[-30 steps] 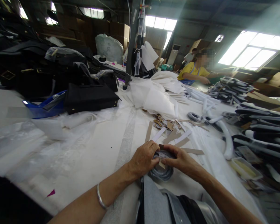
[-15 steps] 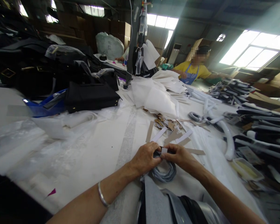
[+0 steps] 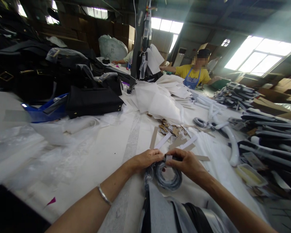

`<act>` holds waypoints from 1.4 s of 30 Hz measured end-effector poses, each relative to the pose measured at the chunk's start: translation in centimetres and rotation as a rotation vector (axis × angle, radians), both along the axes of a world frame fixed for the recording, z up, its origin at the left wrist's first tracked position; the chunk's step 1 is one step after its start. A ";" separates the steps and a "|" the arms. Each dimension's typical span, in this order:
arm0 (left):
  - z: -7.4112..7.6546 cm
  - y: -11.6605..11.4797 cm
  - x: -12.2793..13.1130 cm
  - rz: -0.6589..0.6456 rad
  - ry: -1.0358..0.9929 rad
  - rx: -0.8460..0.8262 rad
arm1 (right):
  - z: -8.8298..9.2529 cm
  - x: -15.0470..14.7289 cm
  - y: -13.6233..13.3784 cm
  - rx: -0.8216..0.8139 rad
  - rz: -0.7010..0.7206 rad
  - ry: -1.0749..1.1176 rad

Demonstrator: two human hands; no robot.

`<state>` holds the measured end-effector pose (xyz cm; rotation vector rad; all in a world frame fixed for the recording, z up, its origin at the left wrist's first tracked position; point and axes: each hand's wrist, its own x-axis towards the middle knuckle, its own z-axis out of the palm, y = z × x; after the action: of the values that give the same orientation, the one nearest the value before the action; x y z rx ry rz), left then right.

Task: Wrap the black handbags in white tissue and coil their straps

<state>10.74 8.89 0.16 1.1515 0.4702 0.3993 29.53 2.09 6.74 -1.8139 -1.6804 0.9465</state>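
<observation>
A grey coiled strap [image 3: 168, 184], apparently wrapped in clear plastic, lies on the work table close in front of me. My right hand [image 3: 181, 159] pinches the top of the coil, where a small white paper strip [image 3: 169, 157] goes over it. At the coil's upper left, my left hand [image 3: 150, 159] is closed with its fingertips on the strap. Part of the strap runs down from under that hand toward a plastic-covered black and grey piece [image 3: 162, 207] nearest my body. Beyond my hands lie loose white and brown paper strips [image 3: 164, 140] and a heap of small brown tags [image 3: 168, 127].
White sheets [image 3: 157, 100] are piled at a dark post [image 3: 135, 48]. Black bags [image 3: 94, 100] and a blue tray [image 3: 43, 110] stand left, plastic film before them. Wrapped straps [image 3: 269, 136] and a clear box [image 3: 251, 174] lie right. A co-worker in yellow [image 3: 196, 74] stands behind.
My left hand has shifted left along the coil, and the coil's ring shows more fully. My right hand keeps hold of the top. The co-worker's arms have spread apart.
</observation>
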 end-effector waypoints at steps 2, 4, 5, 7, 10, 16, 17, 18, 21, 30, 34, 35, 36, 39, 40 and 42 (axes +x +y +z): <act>0.3 -0.4 0.1 -0.026 -0.031 -0.076 | 0.2 0.3 -0.2 0.012 0.003 0.000; 0.6 -0.6 0.1 -0.031 -0.051 -0.141 | 0.3 0.6 -0.2 0.050 0.015 -0.017; 0.7 -0.7 0.1 -0.029 -0.051 -0.165 | 0.3 0.7 -0.2 0.075 0.027 -0.034; 0.8 -0.8 0.2 -0.018 -0.030 -0.189 | 0.3 0.9 -0.2 0.118 0.069 -0.082; 0.6 -1.0 0.5 0.009 0.012 -0.175 | 0.3 0.9 0.0 0.132 0.120 -0.156; 0.1 -1.3 0.9 0.053 0.062 -0.097 | 0.2 0.4 0.2 0.079 0.089 -0.178; 0.1 -1.3 0.9 0.058 0.068 -0.082 | 0.2 0.4 0.3 0.073 0.079 -0.184; 0.1 -1.3 0.9 0.060 0.074 -0.069 | 0.2 0.3 0.3 0.066 0.068 -0.194; 0.2 -1.3 0.8 0.060 0.092 -0.037 | 0.0 0.1 0.5 0.052 0.047 -0.221; -0.4 -1.2 1.0 0.106 0.080 0.110 | -0.4 -0.9 0.6 0.171 0.040 -0.311; -0.4 -1.3 0.9 0.124 0.073 0.168 | 0.4 -0.2 0.9 0.116 0.117 -0.274; -0.3 -1.3 0.8 0.126 0.074 0.183 | 0.6 0.2 1.0 0.063 0.135 -0.244; -0.2 -1.4 0.8 0.129 0.076 0.198 | 0.8 0.6 1.2 0.007 0.154 -0.215; 0.1 -1.6 0.7 0.142 0.080 0.243 | 1.3 1.8 1.6 -0.097 0.212 -0.165; 0.2 -1.6 0.8 0.149 0.083 0.259 | 1.4 2.0 1.6 -0.108 0.223 -0.163; 0.3 -1.8 0.9 0.181 0.086 0.296 | 1.5 2.0 1.8 -0.118 0.204 -0.165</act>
<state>11.64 7.10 0.51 1.4215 0.6069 0.5931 31.51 3.86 8.28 -1.8664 -1.9796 1.0225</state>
